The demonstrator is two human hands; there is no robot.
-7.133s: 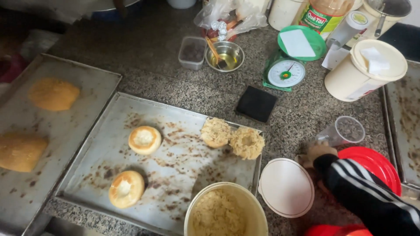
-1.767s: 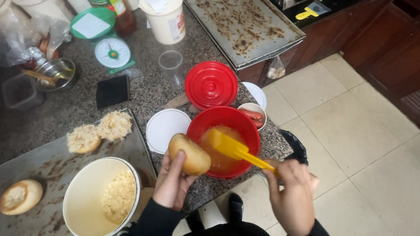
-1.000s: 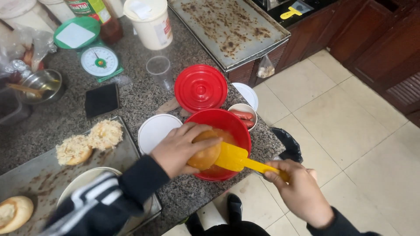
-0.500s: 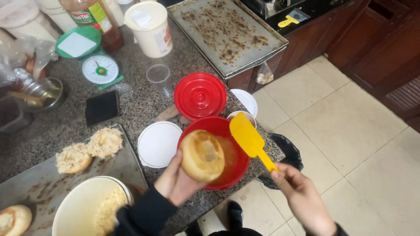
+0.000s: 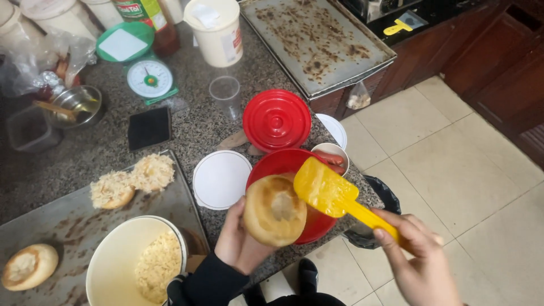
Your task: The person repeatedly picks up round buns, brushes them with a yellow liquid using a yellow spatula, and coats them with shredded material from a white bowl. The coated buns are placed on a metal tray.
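So the left hand (image 5: 241, 241) is cupping a round bun (image 5: 275, 209) from underneath, fingers wrapped around its lower edge, tilting the top face up toward the camera. The bun is sitting right over the near rim of the red bowl (image 5: 272, 164), which is just past the fingertips. The right hand (image 5: 422, 263) is off to the side over the floor tiles, pinching the handle of a yellow spatula (image 5: 331, 192) whose blade is hovering just beside the bun's right edge, maybe touching it, hard to tell from this angle.

What's bugging me: the bun is only partly over the bowl, and the bowl itself is sitting close to the counter edge. If the spatula is carrying anything wet, drips are likely landing on the counter or the floor rather than back in the bowl. A firm swipe could also push the bun out of that open-palmed grip, since nothing is holding it from above.

Further out from the left hand, there's a white lid (image 5: 221, 178) just beyond the thumb and a red lid (image 5: 276, 119) behind the bowl. To the left, a cream bucket (image 5: 110, 255) of crumbs is resting on a baking tray (image 5: 62, 221), close enough for a sleeve to be catching its rim.
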